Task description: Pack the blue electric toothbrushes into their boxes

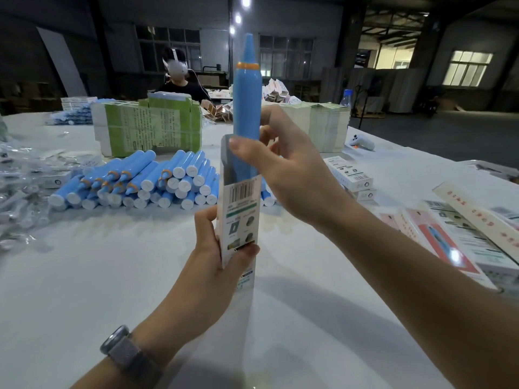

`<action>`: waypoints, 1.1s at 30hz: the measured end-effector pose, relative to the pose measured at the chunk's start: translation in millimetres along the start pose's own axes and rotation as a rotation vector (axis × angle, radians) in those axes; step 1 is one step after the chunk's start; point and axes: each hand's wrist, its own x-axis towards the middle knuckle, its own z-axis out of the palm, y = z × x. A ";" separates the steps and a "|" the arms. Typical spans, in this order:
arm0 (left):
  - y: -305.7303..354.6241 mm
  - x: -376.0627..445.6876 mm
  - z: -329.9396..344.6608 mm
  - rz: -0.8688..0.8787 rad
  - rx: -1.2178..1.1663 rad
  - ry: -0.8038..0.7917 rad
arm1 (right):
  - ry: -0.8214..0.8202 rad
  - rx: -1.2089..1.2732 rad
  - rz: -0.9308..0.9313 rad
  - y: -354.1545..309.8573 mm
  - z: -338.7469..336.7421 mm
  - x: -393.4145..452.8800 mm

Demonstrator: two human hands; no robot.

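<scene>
At the far left a heap of clear plastic wrappers (19, 175) was too blurred to make out, and beside it lay a pile of blue toothbrushes (134, 181) on the white table (84, 290). The left hand (216, 248) was clamped round the lower part of an upright open box (238, 217). The right hand (283, 169) pinched a blue toothbrush (247, 99) standing in the box's mouth, its lower end hidden inside; packed boxes (449, 237) at the right edge were cut off.

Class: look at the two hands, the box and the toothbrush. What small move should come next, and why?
Probably the right hand pushes the blue toothbrush further down: only its base sits in the open box, which the left hand holds upright.
</scene>
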 end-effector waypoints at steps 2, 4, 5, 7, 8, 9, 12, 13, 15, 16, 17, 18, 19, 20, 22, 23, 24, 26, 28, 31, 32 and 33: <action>0.0 -0.4 0.8 0.005 0.005 -0.004 | 0.088 -0.020 -0.029 3.2 2.6 -0.9; -1.4 -0.5 0.8 0.007 0.009 0.000 | 0.087 0.004 -0.008 5.1 3.9 -2.7; -2.1 -0.1 0.5 0.006 0.008 0.004 | 0.061 0.047 0.000 4.9 5.0 -4.2; -3.5 0.2 0.6 0.010 0.011 0.009 | 0.012 0.127 -0.034 6.6 7.1 -7.5; -4.2 0.1 -0.2 0.014 0.013 0.013 | -0.004 0.143 -0.049 7.9 8.4 -7.9; -5.3 0.4 -0.3 0.017 0.006 0.014 | -0.011 0.145 -0.051 8.8 9.0 -8.2; -8.4 1.1 -0.6 0.031 -0.009 0.004 | 0.020 0.147 -0.050 10.6 10.3 -8.8; -8.7 0.9 -0.5 0.034 -0.007 0.000 | 0.038 0.147 -0.057 11.1 10.8 -9.2; -9.3 0.8 0.1 0.034 -0.010 -0.003 | 0.055 0.147 -0.064 11.5 11.9 -9.7; -9.8 0.9 0.3 0.034 -0.017 -0.005 | 0.062 0.152 -0.070 11.5 12.4 -9.9; -10.4 1.4 0.6 0.034 -0.026 -0.008 | 0.071 0.155 -0.083 12.1 12.2 -10.2; -10.7 1.3 0.7 0.035 -0.033 -0.013 | 0.080 0.160 -0.098 12.9 11.7 -10.7; -10.8 1.2 0.6 0.037 -0.036 -0.017 | 0.084 0.167 -0.112 13.7 11.1 -11.2; -10.7 0.9 0.5 0.040 -0.036 -0.021 | 0.080 0.176 -0.130 13.8 10.8 -11.9; -10.5 0.5 -0.2 0.048 -0.046 -0.030 | 0.048 0.197 -0.156 13.3 11.3 -13.3; -10.9 0.6 -1.0 0.050 -0.063 -0.033 | 0.037 0.212 -0.160 13.3 11.7 -13.6; -11.7 0.9 -1.7 0.050 -0.085 -0.034 | 0.036 0.228 -0.158 13.7 11.7 -13.6; -13.5 1.4 -3.0 0.047 -0.110 -0.040 | 0.038 0.233 -0.153 15.9 10.8 -13.7; -14.2 1.1 -4.7 0.053 -0.120 -0.050 | 0.012 0.226 -0.152 19.2 11.1 -14.0; -14.3 2.4 -8.1 0.074 -0.186 -0.079 | -0.123 0.374 -0.049 26.7 10.8 -16.3; -14.0 3.4 -9.1 0.070 -0.220 -0.083 | -0.194 0.406 -0.001 30.3 10.6 -17.9; -14.0 4.8 -10.4 0.059 -0.256 -0.085 | -0.272 0.395 0.037 34.4 10.8 -19.6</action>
